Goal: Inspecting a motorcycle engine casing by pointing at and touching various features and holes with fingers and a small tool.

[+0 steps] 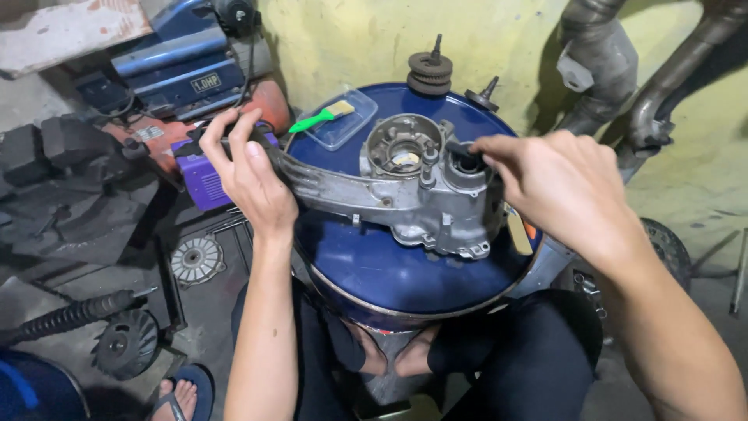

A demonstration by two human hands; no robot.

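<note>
A grey aluminium engine casing (405, 187) lies across the top of a blue steel drum (389, 273). My left hand (245, 171) grips the casing's long arm at its left end. Over the right end of the casing, my right hand (545, 179) pinches a small dark part (460, 152) at a round opening. A stack of dark gears on a shaft (430, 72) stands at the drum's far edge, with a smaller shaft piece (485, 93) beside it. A clear plastic tray (341, 121) holds a green-handled brush (321, 117).
A blue and orange compressor (183, 70) and a purple box (201, 181) sit at the left. On the floor lie a round finned disc (196, 259), a black fan wheel (125, 343) and a black spring strut (66, 318). Exhaust pipes (623, 70) lean at the right wall.
</note>
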